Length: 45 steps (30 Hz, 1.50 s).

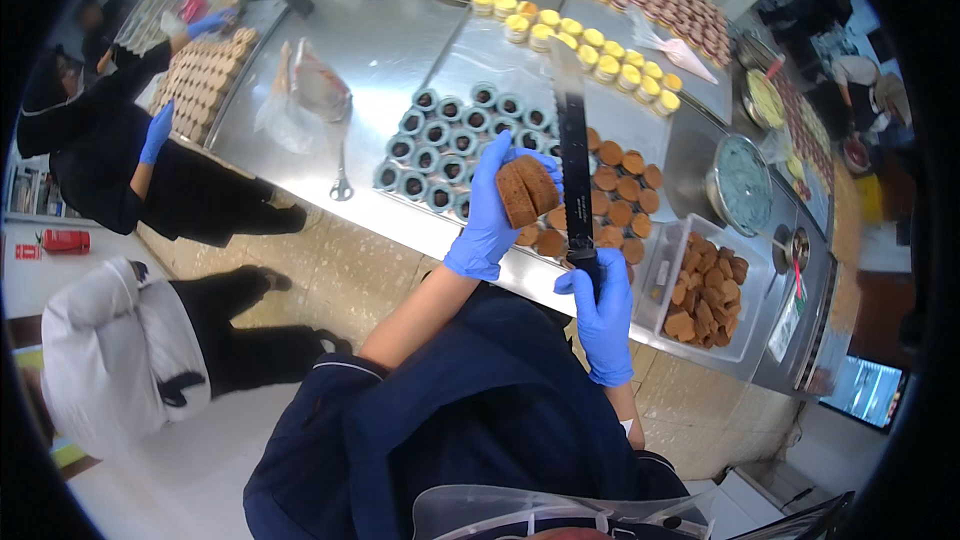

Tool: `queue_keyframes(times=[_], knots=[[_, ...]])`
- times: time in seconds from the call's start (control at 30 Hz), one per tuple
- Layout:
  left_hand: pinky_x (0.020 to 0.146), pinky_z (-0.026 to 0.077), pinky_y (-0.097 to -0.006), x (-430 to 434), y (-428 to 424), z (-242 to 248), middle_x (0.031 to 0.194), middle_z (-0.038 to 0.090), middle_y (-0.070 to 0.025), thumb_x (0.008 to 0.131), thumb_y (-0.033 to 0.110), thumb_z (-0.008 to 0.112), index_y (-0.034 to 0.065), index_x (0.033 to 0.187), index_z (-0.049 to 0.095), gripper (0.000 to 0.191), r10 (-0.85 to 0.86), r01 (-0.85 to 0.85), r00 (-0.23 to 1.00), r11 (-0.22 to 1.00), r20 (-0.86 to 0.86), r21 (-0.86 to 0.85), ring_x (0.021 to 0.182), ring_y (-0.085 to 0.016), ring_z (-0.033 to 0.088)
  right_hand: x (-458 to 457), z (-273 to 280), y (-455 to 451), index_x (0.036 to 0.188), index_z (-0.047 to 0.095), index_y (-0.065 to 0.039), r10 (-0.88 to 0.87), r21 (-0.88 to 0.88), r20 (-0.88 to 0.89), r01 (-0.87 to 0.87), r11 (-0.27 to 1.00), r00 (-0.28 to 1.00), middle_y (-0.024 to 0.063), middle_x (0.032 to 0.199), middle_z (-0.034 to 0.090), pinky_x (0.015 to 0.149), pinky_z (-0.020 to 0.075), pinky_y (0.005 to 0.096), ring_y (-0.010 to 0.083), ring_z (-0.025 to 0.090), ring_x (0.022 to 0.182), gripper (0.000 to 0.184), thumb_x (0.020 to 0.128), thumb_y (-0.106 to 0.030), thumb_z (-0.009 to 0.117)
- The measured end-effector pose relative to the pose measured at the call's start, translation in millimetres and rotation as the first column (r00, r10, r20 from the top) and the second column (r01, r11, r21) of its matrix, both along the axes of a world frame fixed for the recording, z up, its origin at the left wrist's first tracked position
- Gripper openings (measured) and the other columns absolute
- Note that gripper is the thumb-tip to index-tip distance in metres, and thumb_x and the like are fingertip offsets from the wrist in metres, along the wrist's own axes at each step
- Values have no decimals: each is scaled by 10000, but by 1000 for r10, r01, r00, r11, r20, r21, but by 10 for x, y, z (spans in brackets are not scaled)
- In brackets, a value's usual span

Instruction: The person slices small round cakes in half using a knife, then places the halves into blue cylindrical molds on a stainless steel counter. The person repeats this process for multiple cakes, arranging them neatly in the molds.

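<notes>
Gloved in blue, my left hand [489,210] holds brown cake rounds [525,191] above the table's front edge. My right hand [604,307] grips the black handle of a long serrated knife [574,165], whose dark blade points away from me, just right of the cake. Beneath and beyond my hands stand rows of cups with blue-green cream rings and dark centres [451,139]. To their right lie rows of brown cake discs [616,187]. A clear plastic bin [675,270] of loose cake pieces [709,292] sits right of the knife.
Scissors [342,187] and piping bags [319,82] lie to the left. Yellow-topped cups [592,37] stand at the back, near a pink piping bag [679,52]. A steel bowl of blue-green cream [741,184] is on the right. A co-worker in dark clothes [112,127] stands at the far left.
</notes>
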<state>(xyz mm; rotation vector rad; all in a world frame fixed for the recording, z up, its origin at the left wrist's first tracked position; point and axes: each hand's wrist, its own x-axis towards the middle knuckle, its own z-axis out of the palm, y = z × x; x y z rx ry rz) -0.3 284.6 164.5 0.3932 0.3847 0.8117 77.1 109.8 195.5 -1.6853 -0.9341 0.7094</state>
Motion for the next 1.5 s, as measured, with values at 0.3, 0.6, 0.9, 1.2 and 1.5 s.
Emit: queue_keyframes(times=[0.3,0.6,0.9,1.2,1.5], knots=[[680,541,-374,-537,488,-72,768,637,-114,962,489,447,41,816,630,505,-13,13,1000,996,0,-87,712,-242,638,-733,125,533,1385,502,-145,14,15,445,-23,1000,896,120,901,580,684,483,338,246,589,750,497,909,-52,614],[703,535,-366,-708,822,115,729,622,-118,986,430,433,33,784,611,480,91,-86,993,994,77,-69,688,-242,617,-860,5,511,1366,520,-147,79,-101,479,-35,994,874,131,935,613,717,496,356,270,621,797,467,915,-59,600],[678,532,-371,-649,847,-71,718,630,-159,1020,508,285,0,806,625,648,-192,178,930,981,312,72,667,-258,624,-771,-51,546,1383,495,-131,139,-206,481,-43,978,866,162,978,623,702,509,366,295,644,806,464,930,-78,578],[798,529,-389,-570,739,-109,900,659,-135,977,468,392,5,966,621,517,53,94,959,867,279,-489,839,-258,646,-770,21,768,1381,497,-127,102,-164,463,-28,986,881,167,998,617,732,501,359,294,639,847,458,933,-70,576],[673,489,-331,-530,787,-204,758,609,-75,967,440,411,74,818,581,431,-59,85,959,993,277,-82,703,-203,588,-892,-46,713,1375,500,-113,96,-110,432,-53,993,897,173,998,627,756,504,360,307,643,866,458,929,-53,579]])
